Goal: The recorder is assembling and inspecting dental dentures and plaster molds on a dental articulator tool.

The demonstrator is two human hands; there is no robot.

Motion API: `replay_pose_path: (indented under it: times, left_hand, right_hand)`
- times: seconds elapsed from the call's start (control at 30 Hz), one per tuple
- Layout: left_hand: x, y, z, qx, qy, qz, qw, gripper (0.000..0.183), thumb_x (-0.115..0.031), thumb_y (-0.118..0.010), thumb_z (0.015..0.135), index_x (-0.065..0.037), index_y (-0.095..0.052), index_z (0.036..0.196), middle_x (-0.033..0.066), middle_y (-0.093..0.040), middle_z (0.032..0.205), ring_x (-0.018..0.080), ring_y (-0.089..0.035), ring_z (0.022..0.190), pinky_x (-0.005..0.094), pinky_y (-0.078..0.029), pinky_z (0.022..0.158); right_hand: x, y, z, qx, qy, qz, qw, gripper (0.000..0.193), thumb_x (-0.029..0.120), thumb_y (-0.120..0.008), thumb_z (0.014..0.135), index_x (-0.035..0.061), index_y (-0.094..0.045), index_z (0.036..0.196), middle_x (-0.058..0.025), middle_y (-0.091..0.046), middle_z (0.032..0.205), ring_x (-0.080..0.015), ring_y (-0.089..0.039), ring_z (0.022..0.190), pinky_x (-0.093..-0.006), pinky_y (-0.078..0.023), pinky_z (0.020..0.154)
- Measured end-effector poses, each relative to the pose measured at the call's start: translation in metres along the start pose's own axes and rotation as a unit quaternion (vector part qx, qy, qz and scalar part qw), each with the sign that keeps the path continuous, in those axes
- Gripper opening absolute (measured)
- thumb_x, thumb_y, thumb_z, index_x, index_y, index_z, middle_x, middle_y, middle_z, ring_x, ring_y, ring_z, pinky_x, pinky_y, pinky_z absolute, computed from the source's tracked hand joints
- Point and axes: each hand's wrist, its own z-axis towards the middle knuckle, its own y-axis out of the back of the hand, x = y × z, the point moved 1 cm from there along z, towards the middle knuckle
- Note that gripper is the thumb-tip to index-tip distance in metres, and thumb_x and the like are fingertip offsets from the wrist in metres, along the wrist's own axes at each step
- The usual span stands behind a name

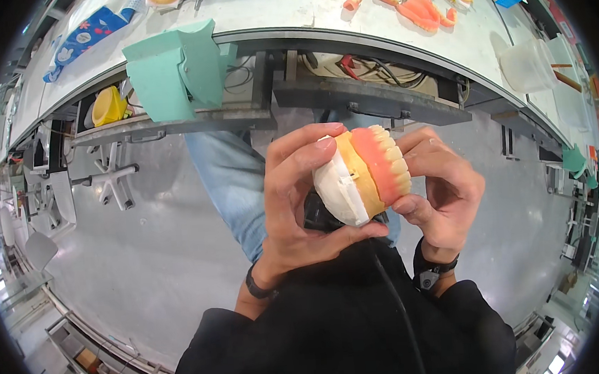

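Observation:
My left hand (285,205) grips a dental plaster model (339,190), fingers on its upper edge and thumb beneath. The base is white, with a yellow stone layer above it. A pink denture (372,160) with a row of cream teeth sits against the yellow stone, teeth facing right. My right hand (446,181) is curled around the denture's right side. Its thumb presses near the lower teeth, while its other fingertips are partly hidden behind the denture. The model is held tilted on its side, above my lap and in front of the bench.
Two drawers stand pulled out under the bench (268,14), the right drawer (370,100) with cables inside. A green sheet-like piece (169,75) hangs over the left one. Pink denture pieces (420,11), a blue tissue pack (91,35) and a translucent tub (526,65) are on the bench.

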Motion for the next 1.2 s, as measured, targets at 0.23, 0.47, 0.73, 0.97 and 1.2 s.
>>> replay_pose_path:
  times: [0.23, 0.47, 0.73, 0.97, 1.2]
  left_hand:
    - [0.005, -0.003, -0.002, -0.031, -0.015, 0.029, 0.999, 0.094, -0.017, -0.094, 0.06, -0.007, -0.037, 0.134, 0.0185, -0.04, 0.131, 0.0275, -0.055, 0.115, 0.0376, -0.053, 0.094]
    - [0.004, 0.002, -0.015, -0.08, -0.02, 0.128, 0.988, 0.093, -0.021, -0.097, 0.054, -0.012, -0.042, 0.129, 0.0151, -0.043, 0.123, 0.0227, -0.055, 0.106, 0.0339, -0.052, 0.087]
    - [-0.001, 0.012, -0.004, -0.002, 0.026, 0.109, 0.994, 0.075, -0.027, -0.087, 0.068, -0.005, -0.048, 0.128, 0.0175, -0.044, 0.124, 0.0253, -0.049, 0.109, 0.0362, -0.043, 0.091]
    - [-0.003, 0.016, -0.002, -0.076, 0.137, -0.077, 0.985, 0.067, -0.057, -0.036, 0.095, 0.005, -0.058, 0.109, 0.018, -0.054, 0.107, 0.0226, -0.053, 0.093, 0.0322, -0.042, 0.081]
    - [-0.004, 0.016, 0.002, -0.124, 0.098, -0.065, 0.985, 0.063, -0.048, -0.027, 0.103, 0.0, -0.061, 0.081, 0.01, -0.055, 0.079, 0.018, -0.049, 0.07, 0.0308, -0.038, 0.065]
  right_hand:
    - [0.008, -0.006, -0.001, -0.011, -0.039, -0.015, 0.999, 0.029, 0.01, -0.081, 0.074, -0.005, -0.07, 0.097, -0.0129, -0.069, 0.085, -0.0225, -0.063, 0.076, -0.0329, -0.05, 0.07]
    - [0.011, -0.015, 0.001, 0.02, -0.012, -0.019, 1.0, 0.044, 0.014, -0.084, 0.07, -0.0058, -0.068, 0.106, -0.0138, -0.067, 0.092, -0.0238, -0.063, 0.08, -0.0328, -0.05, 0.074]
    - [0.006, -0.02, -0.011, -0.027, -0.099, -0.045, 0.994, 0.057, 0.014, -0.09, 0.057, -0.0033, -0.064, 0.105, -0.0131, -0.065, 0.096, -0.0246, -0.062, 0.087, -0.0344, -0.05, 0.079]
    - [0.006, -0.03, -0.009, 0.051, -0.091, 0.077, 0.992, 0.062, 0.013, -0.091, 0.058, -0.0003, -0.063, 0.111, -0.0122, -0.064, 0.099, -0.0275, -0.062, 0.091, -0.0357, -0.049, 0.083]
    - [-0.007, -0.036, -0.007, 0.088, 0.006, 0.021, 0.996, 0.059, 0.022, -0.092, 0.064, 0.0006, -0.062, 0.11, -0.0121, -0.068, 0.098, -0.0277, -0.065, 0.088, -0.0399, -0.048, 0.082]
